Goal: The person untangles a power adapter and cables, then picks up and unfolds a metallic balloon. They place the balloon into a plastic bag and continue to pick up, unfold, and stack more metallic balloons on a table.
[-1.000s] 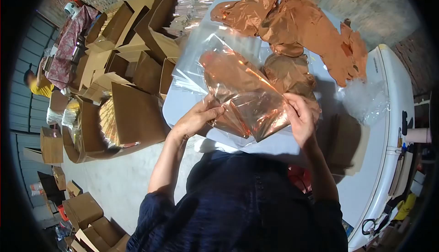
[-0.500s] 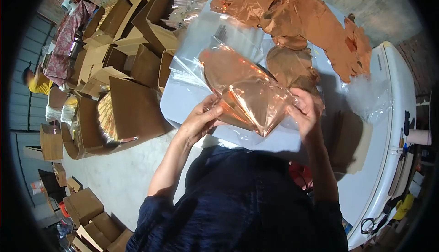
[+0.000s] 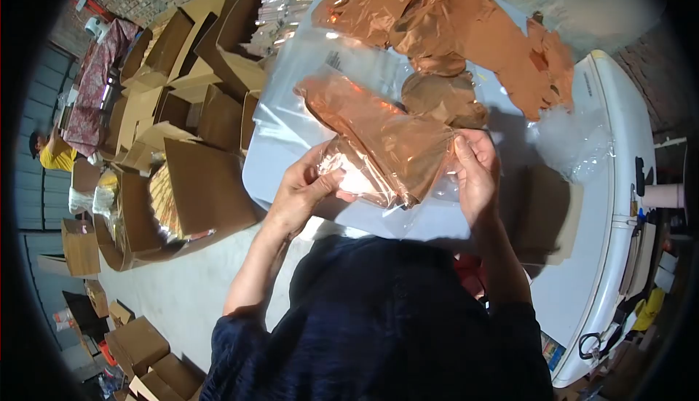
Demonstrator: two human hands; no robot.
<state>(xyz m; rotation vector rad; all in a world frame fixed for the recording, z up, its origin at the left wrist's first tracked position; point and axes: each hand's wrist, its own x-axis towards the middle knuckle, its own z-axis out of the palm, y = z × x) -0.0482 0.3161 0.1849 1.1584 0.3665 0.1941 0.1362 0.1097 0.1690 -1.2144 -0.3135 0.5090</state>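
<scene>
Both of your hands are closed on one thing: your left hand [image 3: 297, 193] grips the left side of the copper-coloured film [image 3: 411, 146] between thumb and fingers, and your right hand [image 3: 475, 172] pinches its right edge. Off to your left stand open cardboard boxes [image 3: 212, 196]. Before you is the pale table [image 3: 271, 169], with the film held over its near part. Farther back on it lies a long, rumpled copper heap [image 3: 466, 26], with clear plastic sheets [image 3: 287, 84] towards the left. Crumpled clear plastic [image 3: 573, 143] sits near the right side, and a rounded copper piece [image 3: 438, 97] lies just beyond the film. Half a second ago the film's front spread as a broad, shiny fan; now a long fold runs down it from the upper left, with a bright patch by your left thumb. That suggests you are turning its layers over rather than flattening it, though how they overlap is unclear.
</scene>
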